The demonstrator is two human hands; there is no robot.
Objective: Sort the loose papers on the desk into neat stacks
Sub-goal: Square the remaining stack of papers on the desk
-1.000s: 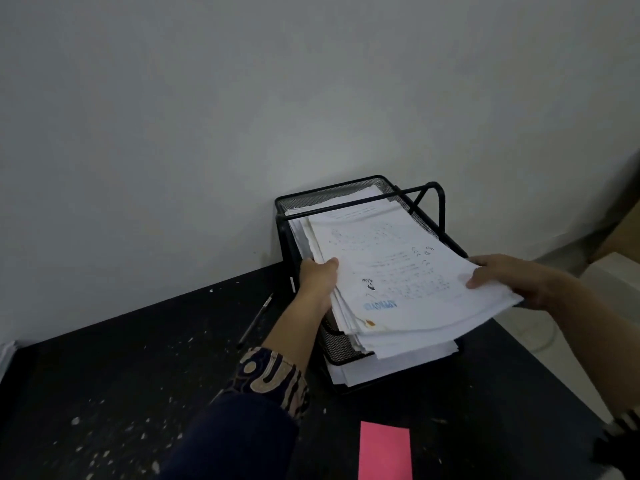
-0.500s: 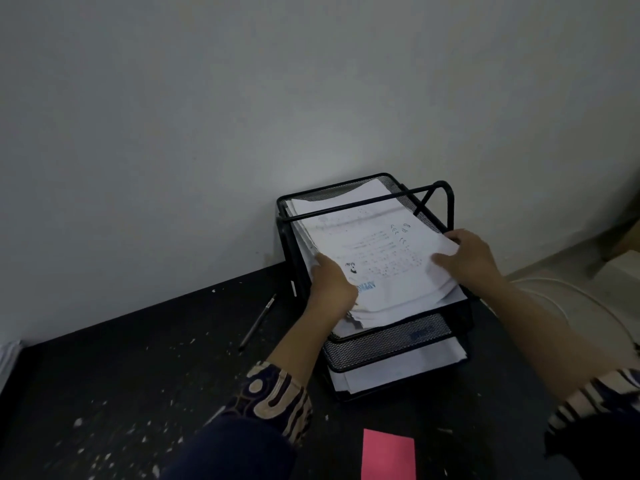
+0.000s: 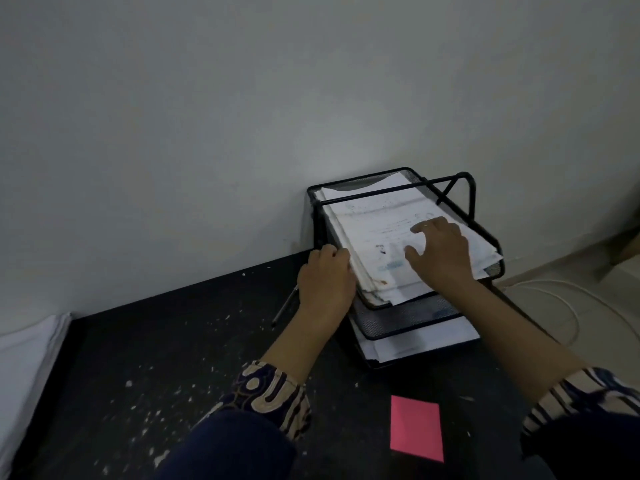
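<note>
A thick stack of white printed papers [image 3: 374, 230] lies in the top tier of a black mesh letter tray [image 3: 408, 318] against the wall. My left hand [image 3: 325, 275] presses against the stack's left edge, fingers curled at the paper side. My right hand [image 3: 440, 251] rests flat on top of the stack with fingers spread. More white sheets [image 3: 415, 341] sit in the lower tier, sticking out at the front.
The tray stands on a dark desk [image 3: 173, 358] speckled with white flecks. A pen [image 3: 284, 306] lies left of the tray. A pink sheet [image 3: 417, 433] lies near the front. White papers [image 3: 24, 355] lie at the far left. A white cable [image 3: 561, 306] runs on the floor to the right.
The paper stack went from held out over the tray's front to pushed back into the top tier. My right hand moved from the stack's right edge onto its top.
</note>
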